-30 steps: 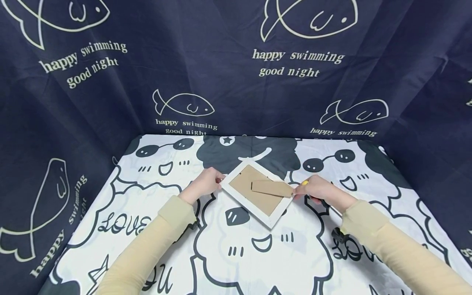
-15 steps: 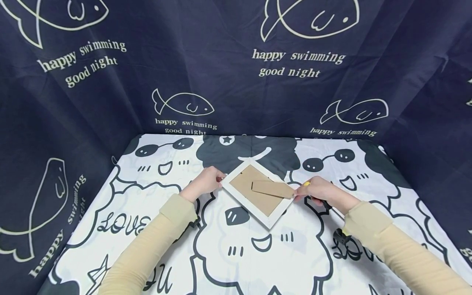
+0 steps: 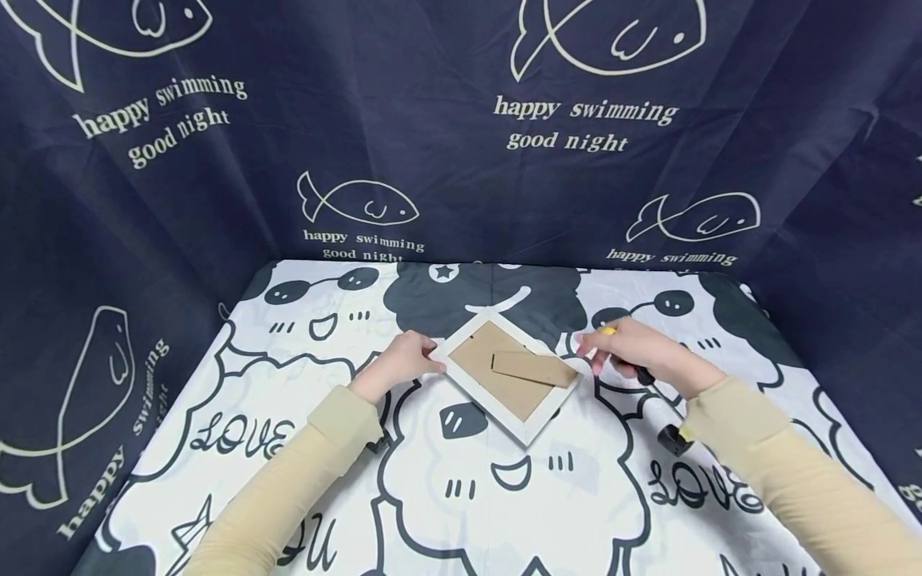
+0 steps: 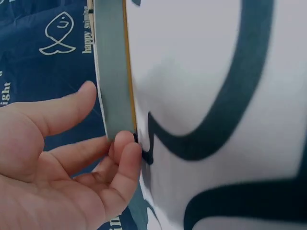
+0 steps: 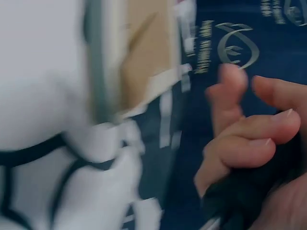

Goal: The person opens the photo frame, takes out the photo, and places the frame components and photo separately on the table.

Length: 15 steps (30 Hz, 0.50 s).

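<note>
A white picture frame (image 3: 497,410) lies back side up, with a brown backing board and a cardboard easel stand (image 3: 529,368) angled across it. My left hand (image 3: 403,360) is at its left corner, thumb and fingers around the corner. In the left wrist view, curled fingertips touch the end of the frame edge (image 4: 114,72), with the thumb close beside it. My right hand (image 3: 630,348) is just off the right corner, index finger and thumb apart. Its other fingers curl round a tool with a black and yellow handle (image 5: 244,191), mostly hidden in the palm.
The table is covered by a white cloth (image 3: 576,512) with black cartoon sheep and lettering. Dark blue curtains (image 3: 461,144) with fish prints hang behind and at both sides. A small black device (image 3: 673,438) sits under the right wrist.
My right hand has let go of the easel stand's tip at the right corner and moved up and right. My left thumb has shifted slightly along the left corner; the frame stays put.
</note>
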Each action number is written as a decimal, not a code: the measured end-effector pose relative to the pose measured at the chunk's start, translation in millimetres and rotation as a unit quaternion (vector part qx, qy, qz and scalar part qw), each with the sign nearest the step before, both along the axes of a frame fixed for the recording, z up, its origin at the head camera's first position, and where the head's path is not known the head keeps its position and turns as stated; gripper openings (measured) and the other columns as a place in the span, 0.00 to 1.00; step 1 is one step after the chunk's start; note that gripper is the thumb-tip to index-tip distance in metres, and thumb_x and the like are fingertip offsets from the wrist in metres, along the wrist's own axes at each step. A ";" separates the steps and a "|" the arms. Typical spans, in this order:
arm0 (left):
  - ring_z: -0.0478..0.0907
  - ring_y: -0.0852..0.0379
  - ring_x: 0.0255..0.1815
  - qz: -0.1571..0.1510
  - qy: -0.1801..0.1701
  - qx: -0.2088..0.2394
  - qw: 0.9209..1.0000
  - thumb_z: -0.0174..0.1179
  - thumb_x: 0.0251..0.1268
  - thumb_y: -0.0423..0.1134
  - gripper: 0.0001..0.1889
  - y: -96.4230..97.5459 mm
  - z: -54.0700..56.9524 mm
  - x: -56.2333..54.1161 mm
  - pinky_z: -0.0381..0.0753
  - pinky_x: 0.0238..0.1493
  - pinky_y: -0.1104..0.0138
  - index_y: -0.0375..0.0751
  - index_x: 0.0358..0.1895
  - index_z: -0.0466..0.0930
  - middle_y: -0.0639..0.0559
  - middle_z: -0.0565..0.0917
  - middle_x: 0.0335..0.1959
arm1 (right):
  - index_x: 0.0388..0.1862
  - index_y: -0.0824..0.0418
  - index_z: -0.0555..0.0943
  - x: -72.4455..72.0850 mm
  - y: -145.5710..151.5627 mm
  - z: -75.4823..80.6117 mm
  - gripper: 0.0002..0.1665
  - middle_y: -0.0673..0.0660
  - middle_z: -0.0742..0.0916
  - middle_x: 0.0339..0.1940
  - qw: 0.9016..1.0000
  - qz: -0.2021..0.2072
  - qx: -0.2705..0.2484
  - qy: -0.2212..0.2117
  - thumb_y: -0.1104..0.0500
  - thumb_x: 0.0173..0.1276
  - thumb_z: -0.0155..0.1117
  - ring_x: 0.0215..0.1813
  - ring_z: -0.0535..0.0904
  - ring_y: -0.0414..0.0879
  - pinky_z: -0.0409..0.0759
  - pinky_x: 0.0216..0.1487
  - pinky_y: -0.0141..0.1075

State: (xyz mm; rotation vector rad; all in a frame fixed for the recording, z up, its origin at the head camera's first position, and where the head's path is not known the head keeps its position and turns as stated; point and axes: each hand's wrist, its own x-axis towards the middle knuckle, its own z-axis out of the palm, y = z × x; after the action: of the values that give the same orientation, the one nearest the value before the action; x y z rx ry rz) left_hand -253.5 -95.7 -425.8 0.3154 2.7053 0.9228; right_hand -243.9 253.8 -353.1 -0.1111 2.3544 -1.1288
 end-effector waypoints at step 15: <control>0.76 0.58 0.29 0.013 -0.016 0.034 0.999 0.72 0.49 0.44 0.19 1.9 -12.4 -3.5 0.77 0.34 0.68 0.37 0.43 0.84 0.51 0.83 0.32 | 0.13 0.62 0.55 10.2 -17.6 57.4 0.31 0.55 0.58 0.09 0.715 0.116 -0.688 0.039 0.51 0.75 0.15 0.11 0.52 0.47 0.46 0.14 0.35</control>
State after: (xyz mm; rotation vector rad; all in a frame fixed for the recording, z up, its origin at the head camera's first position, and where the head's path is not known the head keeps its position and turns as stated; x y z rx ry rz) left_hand -257.1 -93.7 -438.1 0.2770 2.6597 1.0204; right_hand -233.6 236.2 -295.8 -0.9260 0.9667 -2.4526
